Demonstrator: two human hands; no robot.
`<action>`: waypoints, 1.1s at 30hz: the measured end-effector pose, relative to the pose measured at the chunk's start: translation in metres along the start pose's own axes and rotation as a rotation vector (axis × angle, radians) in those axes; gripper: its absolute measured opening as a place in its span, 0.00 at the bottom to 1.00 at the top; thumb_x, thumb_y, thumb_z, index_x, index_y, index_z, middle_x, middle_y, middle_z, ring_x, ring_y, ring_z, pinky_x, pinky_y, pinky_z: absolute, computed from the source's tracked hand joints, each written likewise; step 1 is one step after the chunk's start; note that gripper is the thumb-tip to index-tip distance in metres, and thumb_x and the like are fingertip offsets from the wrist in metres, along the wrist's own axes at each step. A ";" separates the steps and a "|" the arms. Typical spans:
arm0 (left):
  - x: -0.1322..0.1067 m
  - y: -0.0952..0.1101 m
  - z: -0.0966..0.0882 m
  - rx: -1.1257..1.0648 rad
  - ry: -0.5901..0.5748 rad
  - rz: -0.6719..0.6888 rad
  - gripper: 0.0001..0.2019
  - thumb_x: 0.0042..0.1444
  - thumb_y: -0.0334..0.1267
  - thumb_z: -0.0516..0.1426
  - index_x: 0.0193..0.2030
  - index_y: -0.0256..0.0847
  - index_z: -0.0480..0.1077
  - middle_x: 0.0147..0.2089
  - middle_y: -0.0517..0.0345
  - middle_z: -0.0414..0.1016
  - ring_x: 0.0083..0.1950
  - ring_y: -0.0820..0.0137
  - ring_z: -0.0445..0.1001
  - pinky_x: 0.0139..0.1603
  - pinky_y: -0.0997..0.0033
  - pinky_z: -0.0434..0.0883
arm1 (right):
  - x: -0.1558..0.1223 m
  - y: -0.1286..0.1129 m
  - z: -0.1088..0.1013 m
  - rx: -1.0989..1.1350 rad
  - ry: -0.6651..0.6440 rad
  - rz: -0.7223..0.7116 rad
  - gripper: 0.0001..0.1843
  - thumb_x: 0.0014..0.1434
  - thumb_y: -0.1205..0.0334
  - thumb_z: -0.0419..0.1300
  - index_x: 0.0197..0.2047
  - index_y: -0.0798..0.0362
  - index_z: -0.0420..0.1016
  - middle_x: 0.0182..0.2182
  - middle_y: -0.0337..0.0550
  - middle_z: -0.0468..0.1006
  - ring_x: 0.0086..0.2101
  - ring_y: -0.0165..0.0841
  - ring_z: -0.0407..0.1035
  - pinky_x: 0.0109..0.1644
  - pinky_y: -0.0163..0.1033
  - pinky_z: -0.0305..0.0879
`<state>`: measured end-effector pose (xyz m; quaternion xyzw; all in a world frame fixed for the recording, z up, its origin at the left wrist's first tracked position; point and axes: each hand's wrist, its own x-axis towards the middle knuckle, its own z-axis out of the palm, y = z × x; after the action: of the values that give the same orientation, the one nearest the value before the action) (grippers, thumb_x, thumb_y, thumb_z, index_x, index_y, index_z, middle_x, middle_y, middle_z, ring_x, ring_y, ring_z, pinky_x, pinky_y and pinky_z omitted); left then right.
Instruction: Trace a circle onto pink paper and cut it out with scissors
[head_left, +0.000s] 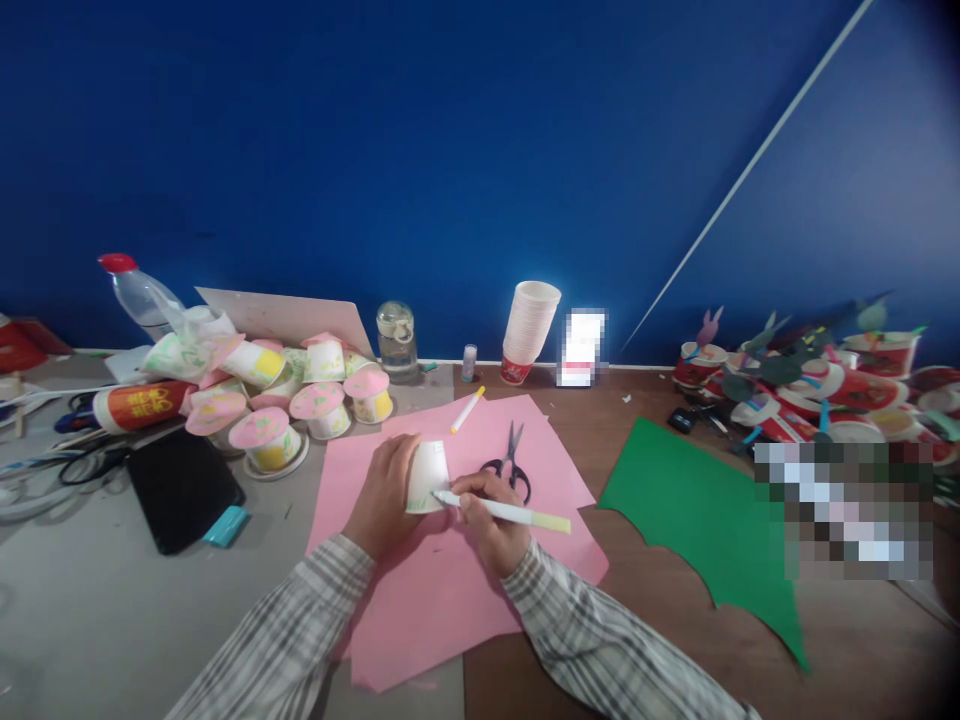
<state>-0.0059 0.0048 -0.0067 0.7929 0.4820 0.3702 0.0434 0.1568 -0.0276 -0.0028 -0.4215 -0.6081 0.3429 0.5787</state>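
The left hand [386,488] has its fingers gripping 1 white paper cup [427,470] at the view's 7 o'clock, the right hand [493,522] has fingers closed around 1 marker [502,511], and scissors [511,456] lie at the cup's 3 o'clock.

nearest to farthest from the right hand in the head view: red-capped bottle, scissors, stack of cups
1. Scissors, just beyond the right hand
2. Stack of cups, straight ahead, farther back
3. Red-capped bottle, back left

Cup [428,470] over ppr [427,620]; scissors [511,459] R
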 end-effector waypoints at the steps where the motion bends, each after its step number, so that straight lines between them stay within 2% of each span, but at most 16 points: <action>1: 0.000 0.000 0.000 0.000 0.002 0.002 0.37 0.40 0.44 0.59 0.57 0.39 0.49 0.51 0.44 0.61 0.53 0.54 0.61 0.53 0.47 0.64 | 0.000 0.000 0.000 -0.002 0.006 0.005 0.08 0.51 0.63 0.54 0.29 0.52 0.75 0.19 0.37 0.74 0.20 0.34 0.66 0.24 0.35 0.63; 11: -0.001 -0.002 0.001 0.016 0.007 0.011 0.36 0.40 0.44 0.59 0.56 0.37 0.50 0.51 0.44 0.61 0.52 0.54 0.61 0.53 0.48 0.64 | 0.000 0.002 0.000 0.008 -0.028 -0.015 0.08 0.51 0.64 0.54 0.29 0.52 0.74 0.22 0.38 0.76 0.20 0.33 0.67 0.24 0.34 0.62; 18: 0.001 -0.001 0.001 0.012 0.020 0.014 0.38 0.39 0.46 0.60 0.56 0.39 0.50 0.50 0.44 0.62 0.52 0.54 0.61 0.53 0.47 0.64 | -0.001 0.005 -0.001 0.066 0.033 0.035 0.08 0.51 0.62 0.54 0.28 0.51 0.75 0.22 0.39 0.76 0.21 0.35 0.67 0.26 0.38 0.65; 22: 0.002 0.000 0.000 0.001 0.032 0.025 0.37 0.40 0.46 0.60 0.56 0.39 0.50 0.50 0.44 0.62 0.52 0.54 0.62 0.53 0.47 0.64 | -0.001 0.004 0.000 0.089 0.049 0.060 0.08 0.51 0.62 0.54 0.28 0.51 0.74 0.20 0.39 0.75 0.19 0.34 0.66 0.23 0.36 0.63; 33: 0.001 -0.001 0.001 -0.013 0.020 0.008 0.37 0.40 0.44 0.60 0.56 0.41 0.49 0.51 0.45 0.62 0.53 0.54 0.61 0.54 0.47 0.63 | 0.001 0.004 0.000 -0.028 0.069 0.044 0.09 0.52 0.60 0.53 0.27 0.52 0.74 0.17 0.36 0.71 0.17 0.33 0.64 0.21 0.34 0.61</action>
<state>-0.0056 0.0062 -0.0076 0.7909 0.4768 0.3812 0.0422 0.1578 -0.0254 -0.0060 -0.4546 -0.5832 0.3323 0.5855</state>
